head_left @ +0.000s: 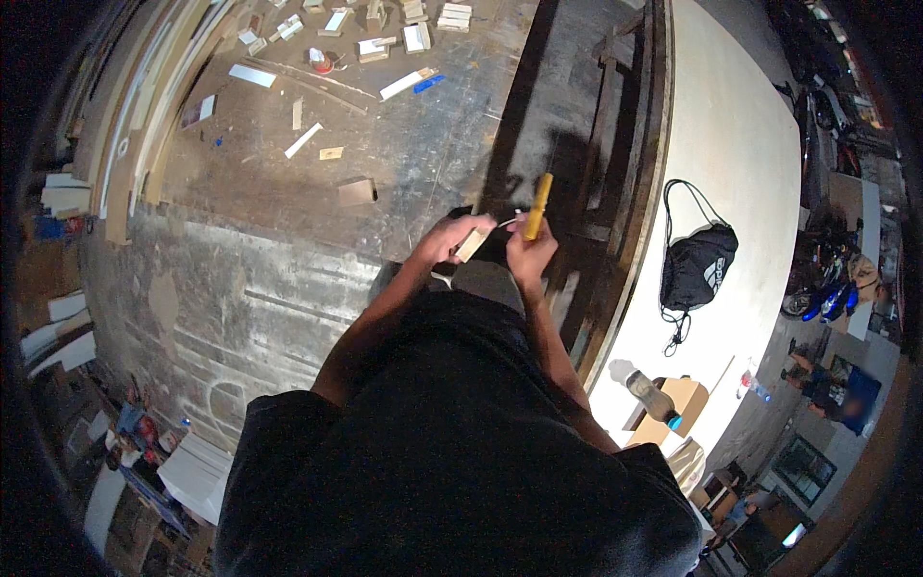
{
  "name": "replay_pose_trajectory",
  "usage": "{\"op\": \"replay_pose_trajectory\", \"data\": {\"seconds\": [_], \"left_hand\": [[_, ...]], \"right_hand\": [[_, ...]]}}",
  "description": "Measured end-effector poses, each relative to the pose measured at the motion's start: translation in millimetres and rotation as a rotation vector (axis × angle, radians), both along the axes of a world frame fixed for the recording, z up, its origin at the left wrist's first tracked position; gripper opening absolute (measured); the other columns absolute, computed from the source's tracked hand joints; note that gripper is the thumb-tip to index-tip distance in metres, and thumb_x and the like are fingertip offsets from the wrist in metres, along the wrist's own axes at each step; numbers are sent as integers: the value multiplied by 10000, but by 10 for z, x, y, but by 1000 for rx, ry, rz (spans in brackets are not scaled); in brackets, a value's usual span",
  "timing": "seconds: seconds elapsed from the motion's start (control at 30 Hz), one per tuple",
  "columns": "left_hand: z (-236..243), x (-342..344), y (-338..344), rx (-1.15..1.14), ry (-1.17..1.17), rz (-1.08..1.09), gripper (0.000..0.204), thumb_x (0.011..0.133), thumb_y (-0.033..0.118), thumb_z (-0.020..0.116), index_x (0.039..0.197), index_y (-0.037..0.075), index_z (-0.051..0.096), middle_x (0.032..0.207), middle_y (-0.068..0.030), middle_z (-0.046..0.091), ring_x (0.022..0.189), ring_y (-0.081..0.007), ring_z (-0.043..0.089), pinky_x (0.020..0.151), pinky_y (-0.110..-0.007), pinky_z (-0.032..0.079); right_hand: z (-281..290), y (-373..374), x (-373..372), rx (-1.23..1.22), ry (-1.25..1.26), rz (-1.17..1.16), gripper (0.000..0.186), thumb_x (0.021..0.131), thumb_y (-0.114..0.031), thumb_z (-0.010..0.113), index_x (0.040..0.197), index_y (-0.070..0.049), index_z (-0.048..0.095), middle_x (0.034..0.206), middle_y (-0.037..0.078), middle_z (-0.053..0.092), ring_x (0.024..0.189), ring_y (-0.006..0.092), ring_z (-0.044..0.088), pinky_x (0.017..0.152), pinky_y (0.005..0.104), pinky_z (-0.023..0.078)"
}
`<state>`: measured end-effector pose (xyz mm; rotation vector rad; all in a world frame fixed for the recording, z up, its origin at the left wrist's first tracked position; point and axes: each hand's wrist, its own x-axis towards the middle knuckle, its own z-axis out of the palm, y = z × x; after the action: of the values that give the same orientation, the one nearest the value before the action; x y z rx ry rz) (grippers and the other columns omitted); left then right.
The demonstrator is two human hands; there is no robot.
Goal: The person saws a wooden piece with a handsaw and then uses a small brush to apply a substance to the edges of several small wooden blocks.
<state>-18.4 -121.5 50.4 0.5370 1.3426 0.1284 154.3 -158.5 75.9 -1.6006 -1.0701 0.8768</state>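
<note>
My left hand (447,236) is closed round a small pale wooden piece (473,242), just left of my right hand. My right hand (529,248) grips a long yellow tool (540,197), held upright on the picture with its top toward the dark gap. A thin light strip shows between my hands; I cannot make out what it is. Both hands are over my lap, at the near edge of the worn work surface (413,163).
Small wood blocks (373,50) and strips lie ahead; long boards (144,115) line the left. A dark frame (611,192) runs beside a pale board (731,144) bearing a black drawstring bag (697,264) and bottle (654,399). People (817,380) appear at both outer sides.
</note>
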Motion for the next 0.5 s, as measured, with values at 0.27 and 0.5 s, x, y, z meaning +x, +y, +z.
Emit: {"op": "replay_pose_trajectory", "data": {"seconds": [0.27,0.5], "left_hand": [[16,-316,9,841,253,240,570,689,315,875,1098,46,583,927,-69,675,806,-260,652,719,-391,526],[264,-282,138,1295,561,-313,711,593,219,878,1212,91,551,1137,-150,580,1111,-379,532,950,-473,441]], "right_hand": [[-271,-28,353,-16,85,-55,155,891,-96,694,942,46,664,779,50,681,736,116,626,702,291,495],[-566,-162,522,-318,-149,-92,229,869,-191,745,821,24,684,716,39,644,668,92,532,609,315,448]]}}
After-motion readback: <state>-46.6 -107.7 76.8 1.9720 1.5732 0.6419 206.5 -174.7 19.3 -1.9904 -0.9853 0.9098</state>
